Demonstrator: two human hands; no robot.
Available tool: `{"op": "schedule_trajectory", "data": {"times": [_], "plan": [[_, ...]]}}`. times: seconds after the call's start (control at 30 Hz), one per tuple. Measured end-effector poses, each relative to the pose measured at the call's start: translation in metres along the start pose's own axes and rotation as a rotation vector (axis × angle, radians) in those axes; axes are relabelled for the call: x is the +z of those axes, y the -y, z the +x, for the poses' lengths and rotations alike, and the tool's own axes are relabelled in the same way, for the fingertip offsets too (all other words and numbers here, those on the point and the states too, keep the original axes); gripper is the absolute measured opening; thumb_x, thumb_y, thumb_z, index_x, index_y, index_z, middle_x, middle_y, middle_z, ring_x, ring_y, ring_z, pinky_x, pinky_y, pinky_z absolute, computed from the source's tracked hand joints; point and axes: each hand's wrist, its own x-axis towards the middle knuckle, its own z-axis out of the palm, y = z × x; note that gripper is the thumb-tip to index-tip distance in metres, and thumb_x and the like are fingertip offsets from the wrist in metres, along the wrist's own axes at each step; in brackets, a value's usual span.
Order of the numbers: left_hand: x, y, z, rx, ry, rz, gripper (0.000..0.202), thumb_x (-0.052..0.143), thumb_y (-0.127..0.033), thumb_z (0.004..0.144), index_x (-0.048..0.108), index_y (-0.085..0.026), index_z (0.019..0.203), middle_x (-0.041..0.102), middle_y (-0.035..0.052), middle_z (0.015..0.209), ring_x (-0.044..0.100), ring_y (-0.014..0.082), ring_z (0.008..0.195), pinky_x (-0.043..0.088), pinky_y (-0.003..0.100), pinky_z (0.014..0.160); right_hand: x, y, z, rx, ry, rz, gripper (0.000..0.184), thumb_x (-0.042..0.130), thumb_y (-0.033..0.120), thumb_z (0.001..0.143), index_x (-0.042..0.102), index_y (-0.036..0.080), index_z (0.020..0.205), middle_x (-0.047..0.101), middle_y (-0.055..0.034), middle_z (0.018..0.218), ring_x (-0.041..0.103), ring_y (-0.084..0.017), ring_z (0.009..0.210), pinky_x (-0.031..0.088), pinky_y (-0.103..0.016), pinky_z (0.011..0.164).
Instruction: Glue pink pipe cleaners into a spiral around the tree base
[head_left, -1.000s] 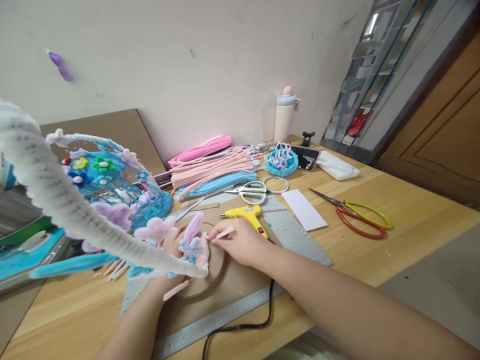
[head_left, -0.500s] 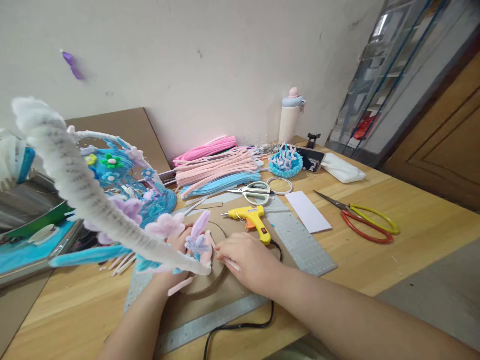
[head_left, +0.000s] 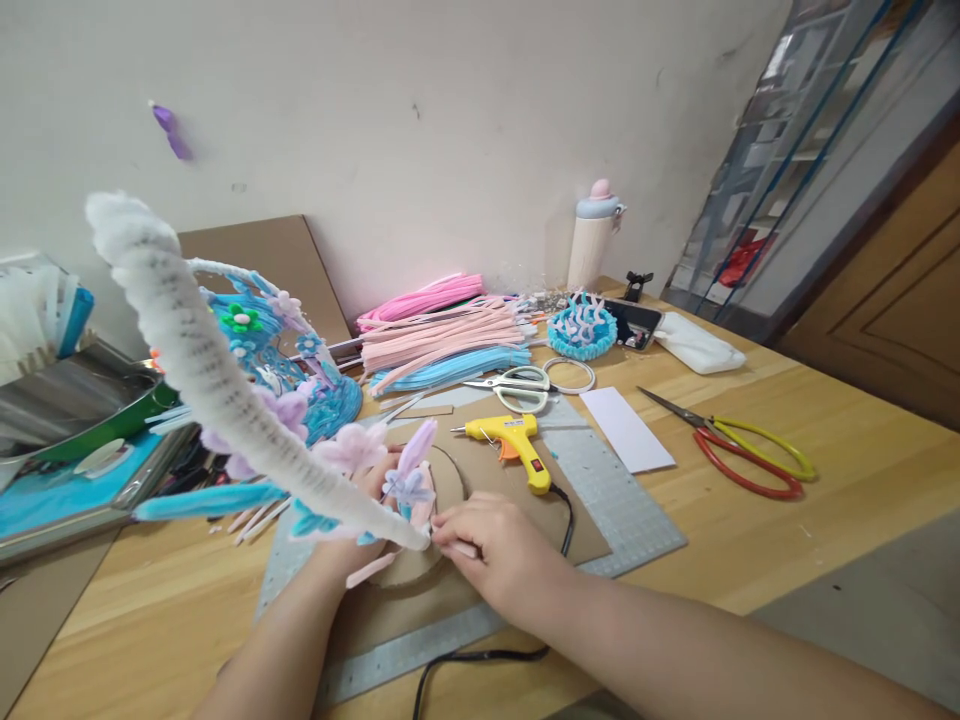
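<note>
My left hand (head_left: 358, 535) grips the base of a pipe-cleaner craft piece: a long white fuzzy arc (head_left: 202, 370) with pink, lilac and blue flowers (head_left: 409, 485) at its lower end. My right hand (head_left: 499, 550) is closed in a pinch on a short pink pipe-cleaner piece (head_left: 459, 547), held against the end of the white arc. Both hands hover over a round cardboard disc (head_left: 442, 490) on a sheet of brown cardboard (head_left: 577, 535). A yellow glue gun (head_left: 510, 440) lies just beyond my right hand.
A blue flower-decorated pipe-cleaner basket (head_left: 262, 350) stands at the left. Bundles of pink and blue pipe cleaners (head_left: 442, 340), white scissors (head_left: 517, 385), red-and-yellow scissors (head_left: 742, 455), a white card (head_left: 626, 430), a bottle (head_left: 592, 235) and a grey cutting mat (head_left: 630, 505) lie on the wooden table (head_left: 825, 400).
My right hand moved down and toward me, from the flowers' upper right to the end of the white arc. The view shifted, so everything slid to the right.
</note>
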Motion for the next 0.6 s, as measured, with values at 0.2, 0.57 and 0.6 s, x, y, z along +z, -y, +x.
{"op": "schedule_trajectory", "data": {"times": [0.2,0.57,0.6], "plan": [[0.002,0.000,0.001,-0.032,-0.003,-0.054,0.032,0.047,-0.023,0.076,0.064,-0.027,0.104,0.064,0.0053,0.115,0.050,0.0325,0.117,0.046,0.045,0.090,0.006,0.001,-0.003,0.139,-0.053,0.164,0.020,0.064,0.010,0.075,0.074,0.022,0.087,0.074,-0.0025,0.092,0.064,-0.017,0.086,0.046,-0.028,0.077],[-0.010,-0.015,0.001,-0.010,0.042,-0.159,0.032,0.043,-0.029,0.080,0.064,-0.023,0.104,0.066,0.0048,0.113,0.058,0.0286,0.105,0.049,0.040,0.085,0.015,0.001,-0.004,0.406,-0.031,0.404,0.015,0.058,0.016,0.076,0.064,0.022,0.088,0.069,0.0007,0.083,0.059,-0.014,0.069,0.042,-0.023,0.059],[-0.010,-0.015,0.001,-0.010,0.045,-0.167,0.032,0.043,-0.029,0.080,0.064,-0.023,0.104,0.066,0.0051,0.113,0.059,0.0281,0.103,0.050,0.040,0.084,0.017,0.000,-0.004,0.411,-0.039,0.431,0.014,0.058,0.016,0.076,0.063,0.022,0.088,0.069,0.0007,0.083,0.059,-0.014,0.070,0.041,-0.023,0.060]]}}
